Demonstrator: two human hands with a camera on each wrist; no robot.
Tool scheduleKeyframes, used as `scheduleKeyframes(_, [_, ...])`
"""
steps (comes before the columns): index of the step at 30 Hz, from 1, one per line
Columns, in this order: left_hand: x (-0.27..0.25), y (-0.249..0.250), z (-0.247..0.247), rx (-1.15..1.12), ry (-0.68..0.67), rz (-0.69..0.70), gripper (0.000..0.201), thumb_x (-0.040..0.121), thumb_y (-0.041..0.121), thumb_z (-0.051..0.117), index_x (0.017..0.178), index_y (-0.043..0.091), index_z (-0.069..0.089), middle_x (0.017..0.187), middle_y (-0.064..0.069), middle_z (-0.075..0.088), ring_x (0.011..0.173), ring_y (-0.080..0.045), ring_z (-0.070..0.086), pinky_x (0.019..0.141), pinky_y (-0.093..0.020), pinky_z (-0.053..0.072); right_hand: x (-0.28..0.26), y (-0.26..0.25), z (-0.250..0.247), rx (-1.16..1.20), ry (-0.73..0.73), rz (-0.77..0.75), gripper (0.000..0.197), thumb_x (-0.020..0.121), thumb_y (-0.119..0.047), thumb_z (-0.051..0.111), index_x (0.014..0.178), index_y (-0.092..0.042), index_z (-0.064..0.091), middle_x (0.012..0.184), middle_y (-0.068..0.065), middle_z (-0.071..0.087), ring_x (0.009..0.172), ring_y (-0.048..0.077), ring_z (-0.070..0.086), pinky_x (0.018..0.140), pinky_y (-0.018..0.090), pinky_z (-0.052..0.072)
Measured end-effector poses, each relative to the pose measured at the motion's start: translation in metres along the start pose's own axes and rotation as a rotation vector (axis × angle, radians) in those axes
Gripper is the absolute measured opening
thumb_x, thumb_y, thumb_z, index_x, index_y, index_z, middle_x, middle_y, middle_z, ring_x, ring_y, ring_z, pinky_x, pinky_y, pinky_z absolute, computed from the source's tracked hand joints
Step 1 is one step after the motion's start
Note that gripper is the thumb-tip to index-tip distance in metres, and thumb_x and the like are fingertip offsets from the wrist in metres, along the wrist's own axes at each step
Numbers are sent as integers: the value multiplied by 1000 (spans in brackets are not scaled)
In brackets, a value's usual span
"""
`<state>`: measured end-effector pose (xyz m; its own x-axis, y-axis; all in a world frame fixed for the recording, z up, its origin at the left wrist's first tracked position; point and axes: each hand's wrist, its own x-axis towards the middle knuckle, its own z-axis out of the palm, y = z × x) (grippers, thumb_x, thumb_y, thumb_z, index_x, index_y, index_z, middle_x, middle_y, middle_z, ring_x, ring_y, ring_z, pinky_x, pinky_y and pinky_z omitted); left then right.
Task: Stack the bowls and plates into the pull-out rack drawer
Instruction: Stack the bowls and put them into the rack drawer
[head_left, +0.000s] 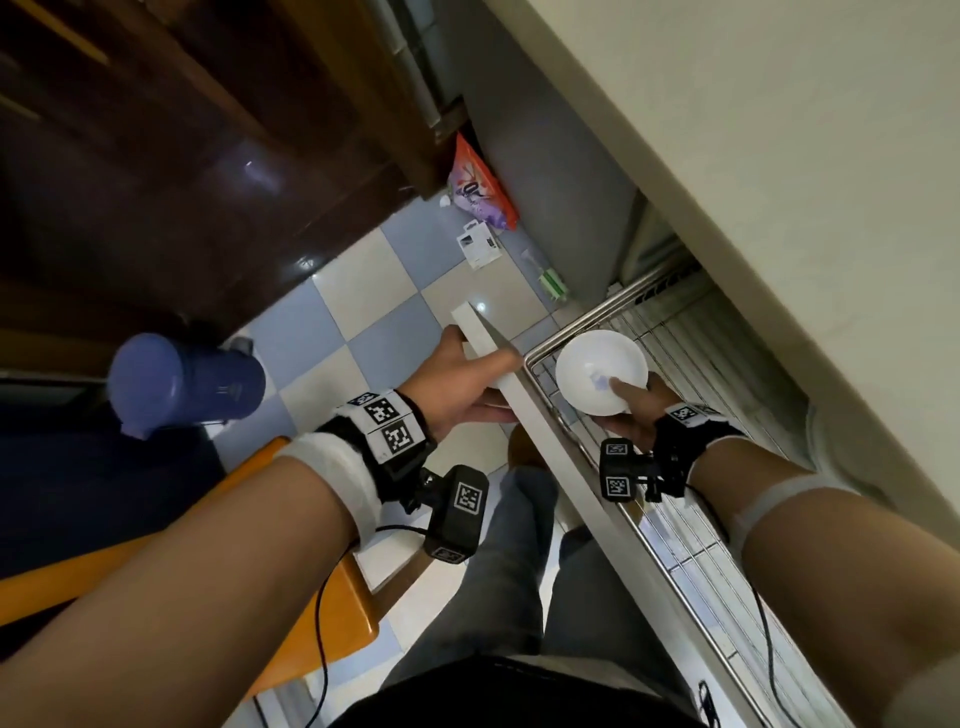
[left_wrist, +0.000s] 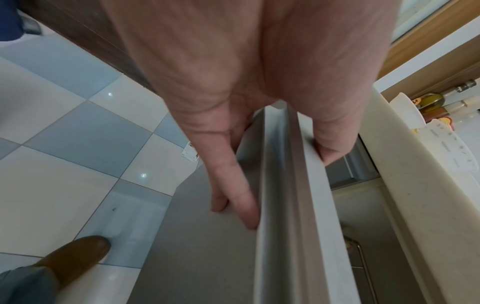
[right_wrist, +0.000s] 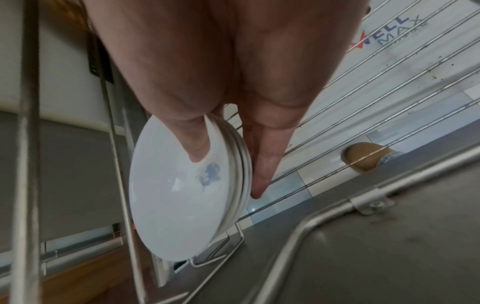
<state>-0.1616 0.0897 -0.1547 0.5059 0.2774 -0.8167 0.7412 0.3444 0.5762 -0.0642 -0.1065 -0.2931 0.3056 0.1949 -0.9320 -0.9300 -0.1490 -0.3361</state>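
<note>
Left hand: my left hand (head_left: 457, 379) grips the top edge of the drawer front (head_left: 524, 410), thumb behind, fingers in front, frame centre.
Right hand: my right hand (head_left: 631, 410) holds a small stack of white bowls (head_left: 600, 371), thumb inside the top one.
Bowls: over the wire rack (head_left: 691, 551), right of centre.

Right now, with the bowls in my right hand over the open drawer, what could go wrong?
The right hand pinches several nested white bowls by one edge, thumb inside; the outer ones could slip apart and drop onto the wire rack. The stack is tilted near a rack divider wire and might clip it. The left hand grips the drawer front; if it lets go, the drawer may shift.
</note>
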Motion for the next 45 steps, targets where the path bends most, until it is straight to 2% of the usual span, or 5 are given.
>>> scheduleKeyframes(7, [-9,3,3,-43,-2,-22,53,90,18,72,135,18,44,117,-16,69,84,-26,78,72,-40,63,8,-9,-10,-81,34,79,54,96,-11,56,146,-9,37,137,28,50,117,51,56,90,64,51])
scheduleKeyframes(16, [-27,14,3,148,39,-74,75,83,41,78,144,20,41,136,-14,62,111,-31,68,89,-46,61,-65,-43,-15,-575,142,-79,53,97,-28,54,142,-2,44,147,18,47,133,37,45,108,47,41])
scheduleKeyframes(25, [-19,130,-5,831,150,373,34,83,31,68,109,10,67,97,-7,60,93,-28,59,77,-27,41,-193,-113,45,-187,-216,-283,31,102,-24,43,128,-15,58,128,8,69,115,30,67,96,38,50])
scheduleKeyframes(37, [15,321,12,514,-227,373,27,100,2,49,74,9,52,87,-15,54,69,-21,59,72,-34,47,-239,-207,57,182,271,-558,31,93,-16,60,120,-2,61,103,15,67,83,32,71,74,36,56])
scheduleKeyframes(45, [68,392,42,236,-195,261,60,106,11,45,160,16,17,154,-29,35,128,-47,55,108,-50,45,-201,-277,64,235,305,-559,34,92,-19,62,124,-10,51,110,12,60,86,33,72,70,40,59])
